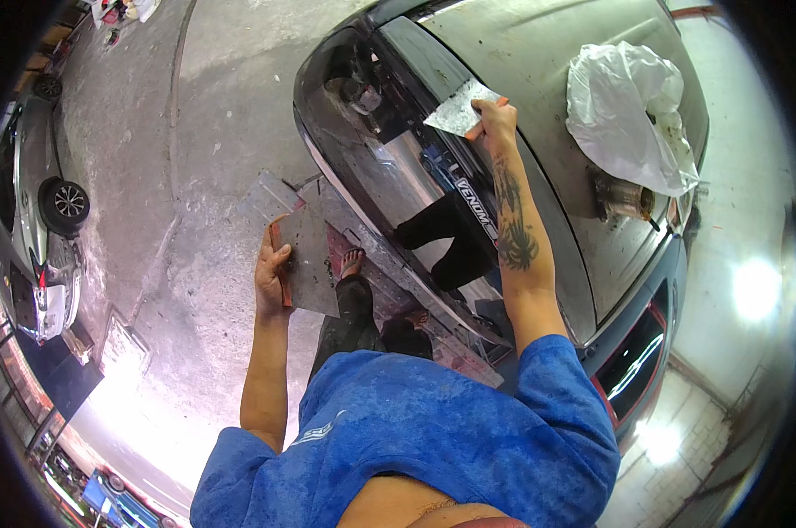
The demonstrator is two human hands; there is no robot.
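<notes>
My left hand (271, 271) grips the orange-edged side of a flat grey metal putty plate (313, 264), with the thumb on top. The plate is held out over the floor, left of the parked vehicle. My right hand (498, 121) is closed on the orange back edge of a wide putty spreader (459, 109). Whitish smears cover the spreader's blade. It is over the vehicle's dark glossy end (407, 167), close to the edge of the dull grey-green top panel (503, 44). Whether the blade touches the surface I cannot tell.
A crumpled white plastic sheet (622, 101) lies on the top panel, beside a stained can (627, 199). Under my feet is a worn reddish platform (393, 304). A silver car (19, 238) stands across the concrete floor (222, 114) at left, and a pale wall (741, 176) runs along the right.
</notes>
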